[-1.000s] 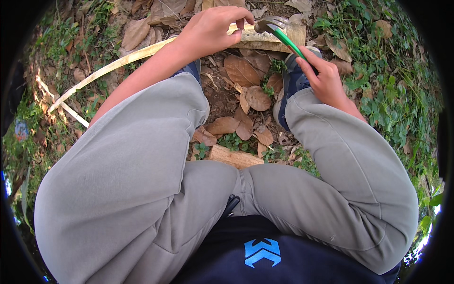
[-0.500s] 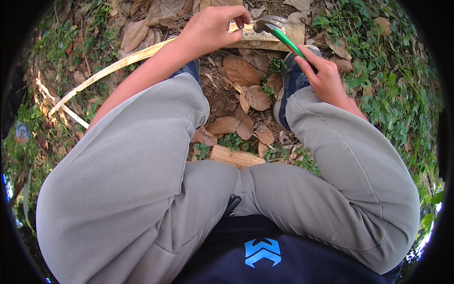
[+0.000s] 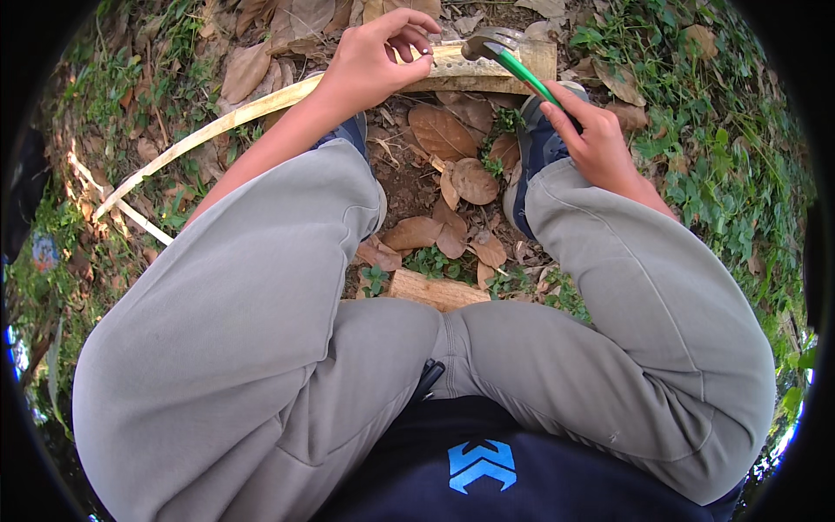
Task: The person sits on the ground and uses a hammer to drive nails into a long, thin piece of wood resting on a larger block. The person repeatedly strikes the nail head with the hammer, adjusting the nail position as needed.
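Note:
I am squatting over leaf-strewn ground with grey trousers filling the lower view. My right hand (image 3: pixel 596 139) grips the green handle of a claw hammer (image 3: pixel 513 63), whose metal head hovers just above a pale wooden board (image 3: pixel 487 74) lying across the ground in front of my feet. My left hand (image 3: pixel 374 61) rests on the same board to the left of the hammer head, thumb and fingers pinched together as if on something small, too small to make out. A long split bamboo strip (image 3: pixel 209 135) runs from under my left hand toward the lower left.
Dry brown leaves (image 3: pixel 444 130) cover the soil between my dark blue shoes (image 3: pixel 535 148). A short wood block (image 3: pixel 435 291) lies near my knees. Green weeds (image 3: pixel 722 157) grow at the right, thin pale sticks (image 3: pixel 130 213) at the left.
The hammer head has shifted slightly over the board. My left hand stays pinched at the same spot on the wood.

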Tool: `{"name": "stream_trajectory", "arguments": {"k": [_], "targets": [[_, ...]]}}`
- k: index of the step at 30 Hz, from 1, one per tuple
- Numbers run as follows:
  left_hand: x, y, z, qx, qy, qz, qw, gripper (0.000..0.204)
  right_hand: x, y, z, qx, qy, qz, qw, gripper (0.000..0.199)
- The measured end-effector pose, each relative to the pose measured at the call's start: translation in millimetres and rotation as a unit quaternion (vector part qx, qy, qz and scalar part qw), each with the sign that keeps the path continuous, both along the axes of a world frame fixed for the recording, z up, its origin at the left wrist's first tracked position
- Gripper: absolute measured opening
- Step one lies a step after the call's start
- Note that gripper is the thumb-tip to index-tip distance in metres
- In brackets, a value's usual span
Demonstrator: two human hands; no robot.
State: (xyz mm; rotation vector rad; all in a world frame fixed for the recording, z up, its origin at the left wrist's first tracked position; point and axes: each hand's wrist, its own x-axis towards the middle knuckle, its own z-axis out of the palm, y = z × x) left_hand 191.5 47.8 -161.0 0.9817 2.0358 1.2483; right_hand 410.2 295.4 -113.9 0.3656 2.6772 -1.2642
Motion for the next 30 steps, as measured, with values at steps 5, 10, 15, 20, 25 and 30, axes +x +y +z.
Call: {"name": "stream_trajectory", "arguments": {"k": [5, 10, 15, 20, 25, 30], "targets": [[-1, -1, 0, -0.005, 0.009, -0.026, 1.000, 0.039, 0, 0, 0, 0.000, 0.004, 0.002, 1.000, 0.035], [1, -1, 1, -0.014, 0.039, -0.034, 0.999, 0.040, 0, 0, 0, -0.004, -0.009, 0.000, 1.000, 0.035], [2, -4, 2, -0.016, 0.076, -0.030, 0.997, 0.043, -1, -2, -3, -0.010, 0.005, 0.011, 1.000, 0.036], [3, 0, 5, -0.006, 0.106, -0.030, 0.994, 0.044, 4, -3, -9, -0.034, 0.028, 0.027, 0.999, 0.035], [1, -1, 9, -0.006, 0.108, -0.039, 0.993, 0.045, 4, -5, -9, -0.030, 0.014, 0.029, 0.999, 0.035], [4, 0, 8, -0.019, 0.113, -0.043, 0.992, 0.044, 4, -4, -11, -0.026, 0.036, 0.014, 0.999, 0.035]]}}
